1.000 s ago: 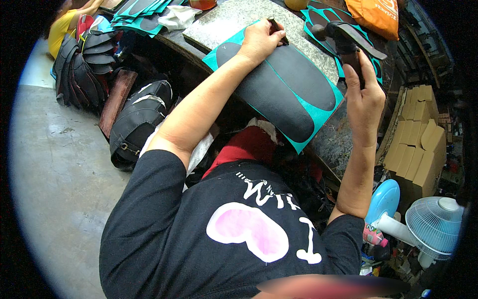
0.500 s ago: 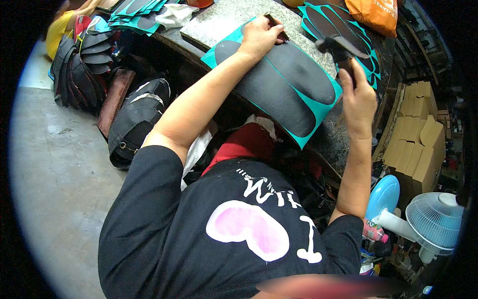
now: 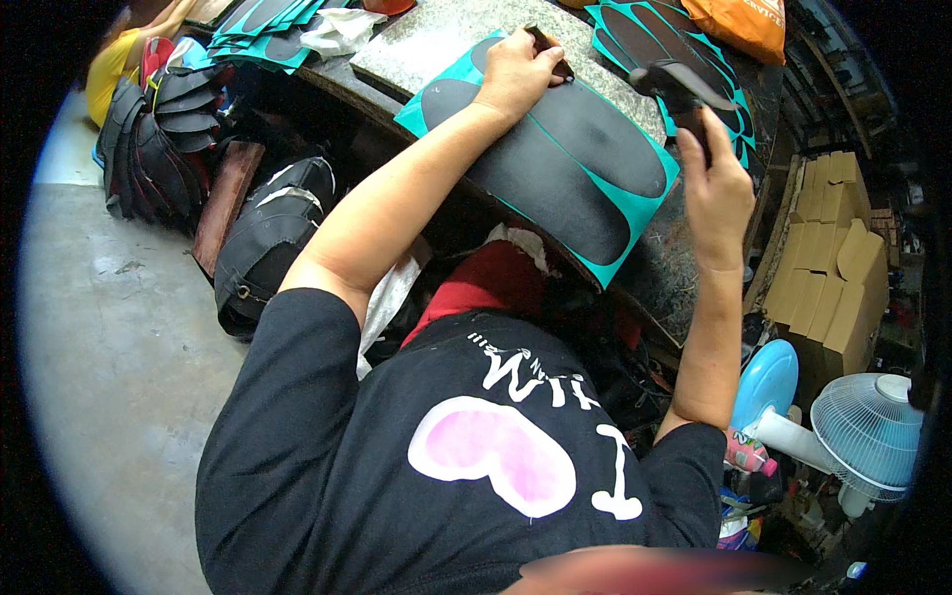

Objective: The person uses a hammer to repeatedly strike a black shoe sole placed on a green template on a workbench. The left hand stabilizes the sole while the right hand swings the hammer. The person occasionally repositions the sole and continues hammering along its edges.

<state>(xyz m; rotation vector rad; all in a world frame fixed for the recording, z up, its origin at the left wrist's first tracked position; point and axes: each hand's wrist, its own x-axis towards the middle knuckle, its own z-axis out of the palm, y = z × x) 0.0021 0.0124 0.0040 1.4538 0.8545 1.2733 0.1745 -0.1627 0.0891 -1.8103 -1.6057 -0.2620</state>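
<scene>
Lettering (image 3: 619, 508) marks shirt (image 3: 382, 446); right hand (image 3: 718, 203) grips hammer (image 3: 682, 91).

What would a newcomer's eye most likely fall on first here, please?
Probably the bright teal sheet with dark rounded shapes, lying partly over the speckled slab at upper centre. To its right, the hammer in the fingers of the right hand stands out. The pink heart on the black shirt, lower centre, and the orange bag at upper right also catch the eye.
</scene>
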